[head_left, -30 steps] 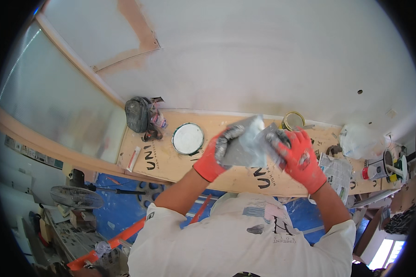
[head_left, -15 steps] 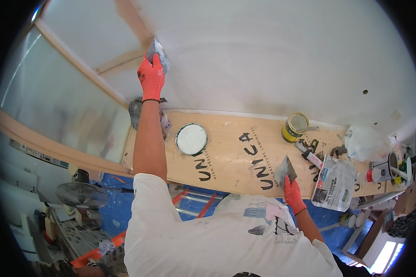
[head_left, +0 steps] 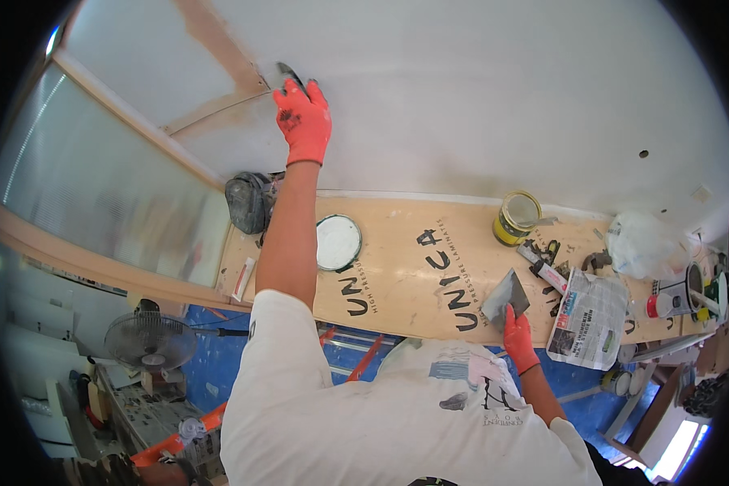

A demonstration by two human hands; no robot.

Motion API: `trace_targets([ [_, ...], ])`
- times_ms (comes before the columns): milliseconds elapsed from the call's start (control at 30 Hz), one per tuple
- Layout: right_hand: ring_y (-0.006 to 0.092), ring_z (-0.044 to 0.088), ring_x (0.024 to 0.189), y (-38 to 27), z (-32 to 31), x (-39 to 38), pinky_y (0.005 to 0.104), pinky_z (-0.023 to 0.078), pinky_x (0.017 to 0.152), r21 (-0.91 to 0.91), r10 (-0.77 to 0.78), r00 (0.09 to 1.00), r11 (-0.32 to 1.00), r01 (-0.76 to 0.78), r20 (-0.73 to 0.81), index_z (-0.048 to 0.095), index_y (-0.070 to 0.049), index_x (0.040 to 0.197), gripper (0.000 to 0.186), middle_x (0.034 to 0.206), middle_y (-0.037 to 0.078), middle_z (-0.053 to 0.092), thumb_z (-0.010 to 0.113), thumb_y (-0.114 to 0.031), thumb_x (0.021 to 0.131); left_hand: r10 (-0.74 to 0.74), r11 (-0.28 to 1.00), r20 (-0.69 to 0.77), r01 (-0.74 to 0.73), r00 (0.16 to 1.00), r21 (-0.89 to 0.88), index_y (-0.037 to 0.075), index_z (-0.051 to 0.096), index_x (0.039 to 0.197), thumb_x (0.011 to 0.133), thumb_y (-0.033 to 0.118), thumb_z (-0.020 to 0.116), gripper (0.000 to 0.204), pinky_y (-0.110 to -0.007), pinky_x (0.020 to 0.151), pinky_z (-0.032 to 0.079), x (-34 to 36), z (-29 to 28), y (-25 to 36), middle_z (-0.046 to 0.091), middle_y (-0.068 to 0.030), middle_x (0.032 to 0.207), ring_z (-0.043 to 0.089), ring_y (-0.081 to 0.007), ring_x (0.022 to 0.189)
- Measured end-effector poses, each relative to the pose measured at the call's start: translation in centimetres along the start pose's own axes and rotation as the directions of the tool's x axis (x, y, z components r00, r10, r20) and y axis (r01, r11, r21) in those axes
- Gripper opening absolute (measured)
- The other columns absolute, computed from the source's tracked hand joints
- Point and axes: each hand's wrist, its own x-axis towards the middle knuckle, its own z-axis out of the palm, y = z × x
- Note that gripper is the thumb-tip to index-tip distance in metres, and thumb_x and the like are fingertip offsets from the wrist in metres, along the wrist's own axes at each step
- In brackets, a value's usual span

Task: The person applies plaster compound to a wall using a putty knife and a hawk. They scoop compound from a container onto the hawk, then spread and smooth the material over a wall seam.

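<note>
Left hand (head_left: 304, 121): extended far and left to the white wall (head_left: 462, 113), fingers closed about a thin dark blade (head_left: 289, 73); its grip is hidden in the glove. Key relation: the blade lies just right of the corner where a pinkish-brown strip (head_left: 217, 44) meets a thin seam (head_left: 219, 111). The visible edge of the blade slants from far left to near right, roughly in line with the strip's edge and across the run of the seam, which goes off near and left. Left hand is much the nearer to this corner; blade contact with the wall cannot be told from this angle. Right hand (head_left: 518, 338): well apart, near and right, holding a flat grey metal plate (head_left: 506, 296) by its near edge, thumb on the upper face. Plate lies beyond the right fingers, one corner pointing far, over the wooden board (head_left: 405, 304); whether it rests there is unclear. From the left hand, the plate lies near and right. Between the hands, a round container of white material (head_left: 338, 242) stands on the board, just right of the left forearm (head_left: 290, 235) and left of the plate.
</note>
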Motion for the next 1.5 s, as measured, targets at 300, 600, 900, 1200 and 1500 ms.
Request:
trace_targets([
  [300,0.0425,0.058,0.101,2.3,0.4,0.7,0.0470,0.048,0.084,-0.064,-0.109,0.994,0.992,0.109,0.007,0.048,-0.006,0.141,0.050,0.111,0.025,0.057,0.052,-0.005,0.091,-0.117,0.906,0.175,0.178,0.978,-0.385,-0.006,0.056,0.124,0.097,0.024,0.051,0.040,-0.043,0.087,0.049,2.3,-4.6,-4.9,0.063,-0.0262,0.112,0.062,-0.0403,0.100],
  [600,0.0412,0.059,0.099,2.6,0.8,0.3,0.0479,0.049,0.085,-0.047,-0.119,0.993,0.992,0.117,-0.024,0.048,-0.008,0.142,0.051,0.109,0.024,0.059,0.052,-0.006,0.091,-0.010,0.939,0.091,0.041,0.996,-0.341,-0.005,0.056,0.124,0.094,0.028,0.056,0.045,-0.046,0.084,0.048,2.7,-1.8,-3.6,0.063,-0.0227,0.099,0.061,-0.0387,0.093],
  [900,0.0384,0.056,0.092,3.3,0.0,1.1,0.0455,0.046,0.081,0.038,-0.168,0.986,0.985,0.168,0.000,0.047,-0.008,0.143,0.053,0.100,0.021,0.055,0.049,-0.002,0.090,0.046,0.903,0.144,0.020,0.989,-0.429,-0.006,0.060,0.113,0.088,0.025,0.063,0.040,-0.045,0.077,0.047,0.9,-1.9,2.6,0.061,-0.0181,0.087,0.058,-0.0356,0.088],
  [1200,0.0389,0.055,0.091,4.7,0.6,0.9,0.0468,0.045,0.080,-0.001,-0.175,0.982,0.985,0.175,0.066,0.043,-0.006,0.145,0.058,0.100,0.021,0.055,0.048,0.000,0.088,0.122,0.918,0.017,-0.106,0.992,-0.382,-0.006,0.060,0.106,0.089,0.031,0.065,0.041,-0.045,0.075,0.047,-2.2,-0.6,11.5,0.064,-0.0174,0.087,0.060,-0.0351,0.080],
  [1500,0.0421,0.054,0.099,5.8,0.7,2.3,0.0470,0.044,0.090,-0.012,-0.203,0.977,0.979,0.202,-0.059,0.042,-0.004,0.145,0.061,0.110,0.026,0.053,0.047,0.004,0.085,0.136,0.790,0.148,-0.018,0.980,-0.613,-0.004,0.062,0.111,0.097,0.024,0.056,0.031,-0.040,0.073,0.053,-4.8,-4.8,11.4,0.066,-0.0174,0.091,0.066,-0.0310,0.084],
])
